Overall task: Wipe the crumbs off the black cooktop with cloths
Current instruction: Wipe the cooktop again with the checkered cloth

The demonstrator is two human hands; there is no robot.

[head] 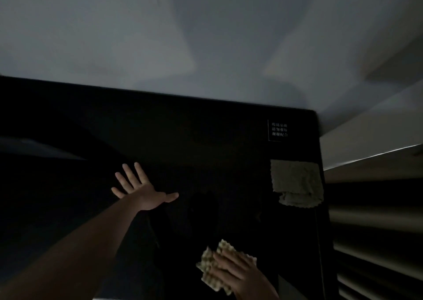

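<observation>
The black cooktop (206, 144) fills the lower part of the dim head view. My left hand (142, 191) lies flat on its middle with fingers spread, holding nothing. My right hand (238, 270) presses straight fingers onto a pale waffle-textured cloth (209, 266) near the front edge. A second grey folded cloth (296, 183) lies at the cooktop's right edge, apart from both hands. Crumbs are too dark to make out.
A small label with white characters (279, 129) sits at the cooktop's back right corner. A grey wall (206, 36) rises behind. To the right run a light counter edge (370, 156) and slatted horizontal bars (377, 231).
</observation>
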